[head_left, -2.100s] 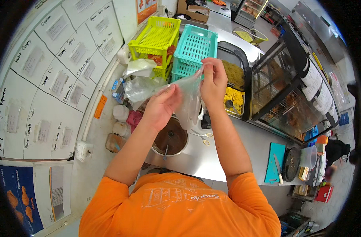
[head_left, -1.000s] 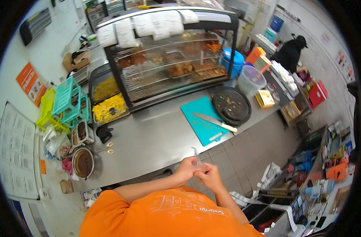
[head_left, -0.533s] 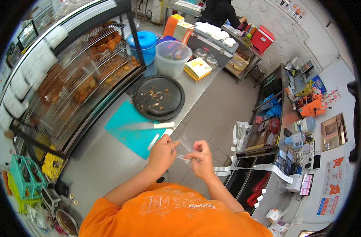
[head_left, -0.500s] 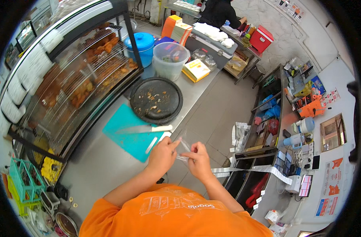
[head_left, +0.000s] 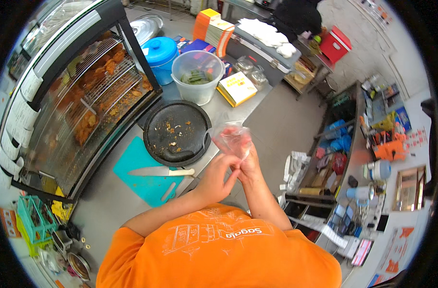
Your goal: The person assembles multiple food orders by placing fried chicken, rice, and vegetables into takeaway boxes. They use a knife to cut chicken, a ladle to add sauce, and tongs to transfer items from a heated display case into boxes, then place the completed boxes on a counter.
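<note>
Clear bag: compared with half a second ago, the clear bag [head_left: 231, 137] is no longer stretched between two separated hands; the left hand [head_left: 214, 180] and right hand [head_left: 250, 165] now meet, and the film puffs out above them.
Bag's place: in the air, to the right of the black pan [head_left: 156, 144], its left edge reaching the pan's rim in view; contact cannot be told.
Bag's lie: up past the fingers, away from the wrists, long axis leaning up and leftward; the right hand is nearer its puffed body, the left nearer its gathered end.
Left fingers: pressed together, seemingly pinching film against the right hand.
Right fingers: behind or within the film, pinkish red showing through; whether spread or curled, cannot tell.
Knife: the knife [head_left: 149, 171] lies nearer the person than the pan, blade on the teal board [head_left: 147, 189], handle pointing right.
Beyond the pan: a clear tub [head_left: 195, 93] and a blue lidded bucket [head_left: 161, 53].
</note>
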Demonstrator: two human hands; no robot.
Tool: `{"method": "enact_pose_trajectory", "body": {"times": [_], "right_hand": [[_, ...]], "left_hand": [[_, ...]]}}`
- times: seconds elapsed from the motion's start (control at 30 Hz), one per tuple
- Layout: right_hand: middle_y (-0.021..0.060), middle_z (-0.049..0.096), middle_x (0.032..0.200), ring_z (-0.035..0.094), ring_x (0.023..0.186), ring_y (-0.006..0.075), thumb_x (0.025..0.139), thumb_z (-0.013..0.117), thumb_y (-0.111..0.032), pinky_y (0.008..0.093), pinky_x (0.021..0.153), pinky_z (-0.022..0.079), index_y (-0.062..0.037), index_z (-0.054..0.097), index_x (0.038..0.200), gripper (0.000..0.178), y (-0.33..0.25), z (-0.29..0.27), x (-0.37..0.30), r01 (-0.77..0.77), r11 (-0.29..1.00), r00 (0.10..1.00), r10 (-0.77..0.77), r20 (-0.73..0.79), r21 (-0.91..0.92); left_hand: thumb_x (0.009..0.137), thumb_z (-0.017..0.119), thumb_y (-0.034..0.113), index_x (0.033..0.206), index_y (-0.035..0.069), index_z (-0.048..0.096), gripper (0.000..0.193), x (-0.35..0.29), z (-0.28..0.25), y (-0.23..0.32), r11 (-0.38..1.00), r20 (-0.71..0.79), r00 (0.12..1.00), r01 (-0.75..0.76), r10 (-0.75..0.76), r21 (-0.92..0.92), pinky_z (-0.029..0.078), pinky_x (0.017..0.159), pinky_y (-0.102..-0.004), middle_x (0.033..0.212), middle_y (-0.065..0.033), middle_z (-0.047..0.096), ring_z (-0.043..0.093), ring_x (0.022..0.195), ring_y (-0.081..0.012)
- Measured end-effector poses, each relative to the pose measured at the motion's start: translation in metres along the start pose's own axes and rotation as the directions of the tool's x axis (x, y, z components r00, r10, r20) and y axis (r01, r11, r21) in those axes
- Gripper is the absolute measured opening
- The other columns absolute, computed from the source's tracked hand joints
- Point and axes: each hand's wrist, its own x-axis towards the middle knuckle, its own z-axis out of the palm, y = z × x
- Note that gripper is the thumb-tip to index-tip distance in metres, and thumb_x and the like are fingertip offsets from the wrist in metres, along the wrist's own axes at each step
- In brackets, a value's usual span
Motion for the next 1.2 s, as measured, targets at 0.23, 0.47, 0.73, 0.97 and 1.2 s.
{"method": "enact_pose_trajectory", "body": {"times": [0.23,0.47,0.73,0.97,1.2], "right_hand": [[0.0126,0.009,0.19,0.007,0.172,0.0456,0.076,0.047,-0.111,0.0788,0.129,0.004,-0.0281,0.001,0.183,0.143,-0.057,-0.065,0.102,-0.135,0.948,0.922,0.226,0.313,-0.287],[0.0134,0.035,0.182,0.03,0.168,0.0393,0.111,0.04,-0.075,0.0716,0.133,0.015,-0.0271,0.029,0.18,0.084,-0.09,-0.08,0.174,-0.167,0.986,0.978,0.163,0.134,0.021],[0.0275,0.058,0.159,0.06,0.143,0.0486,0.108,0.04,-0.081,0.068,0.118,0.048,-0.0131,0.036,0.175,0.095,-0.089,-0.08,0.143,-0.915,0.387,0.268,0.373,0.889,0.113],[0.034,0.056,0.159,0.061,0.141,0.0521,0.106,0.011,-0.088,0.0694,0.121,0.043,-0.0108,0.044,0.172,0.106,-0.074,-0.076,0.127,-0.959,0.276,0.066,0.438,0.897,-0.064],[0.0265,0.046,0.171,0.047,0.156,0.0463,0.113,0.024,-0.079,0.0623,0.13,0.032,-0.0085,0.044,0.172,0.094,-0.053,-0.074,0.146,-0.902,0.431,0.121,0.254,0.96,0.0]], "left_hand": [[0.099,0.08,0.014,0.108,0.006,0.072,0.015,0.059,0.078,-0.026,0.999,-0.131,0.991,0.019,-0.014,0.035,0.056,0.091,-0.0449,0.105,-0.0135,0.074,0.071,0.102,-0.0355],[0.096,0.078,0.008,0.109,0.003,0.068,0.017,0.1,0.131,-0.047,0.977,-0.332,0.941,0.12,-0.056,0.176,0.057,0.09,-0.0441,0.104,-0.0121,0.073,0.071,0.1,-0.0329],[0.107,0.07,0.058,0.161,0.014,0.053,0.071,0.064,0.136,-0.128,0.467,-0.079,0.823,0.237,-0.563,-0.852,0.057,0.11,-0.0505,0.147,-0.0027,0.066,0.06,0.141,-0.0178],[0.113,0.064,0.029,0.149,0.005,0.065,0.043,0.075,0.032,-0.074,0.096,0.25,0.612,0.474,-0.75,-0.875,0.063,0.103,-0.0471,0.13,-0.0139,0.077,0.075,0.118,-0.0262],[0.113,0.064,0.034,0.141,0.011,0.068,0.037,0.153,0.019,-0.103,0.091,0.324,0.363,0.775,-0.874,-0.625,0.059,0.104,-0.0433,0.126,-0.0097,0.074,0.071,0.115,-0.0217]]}}
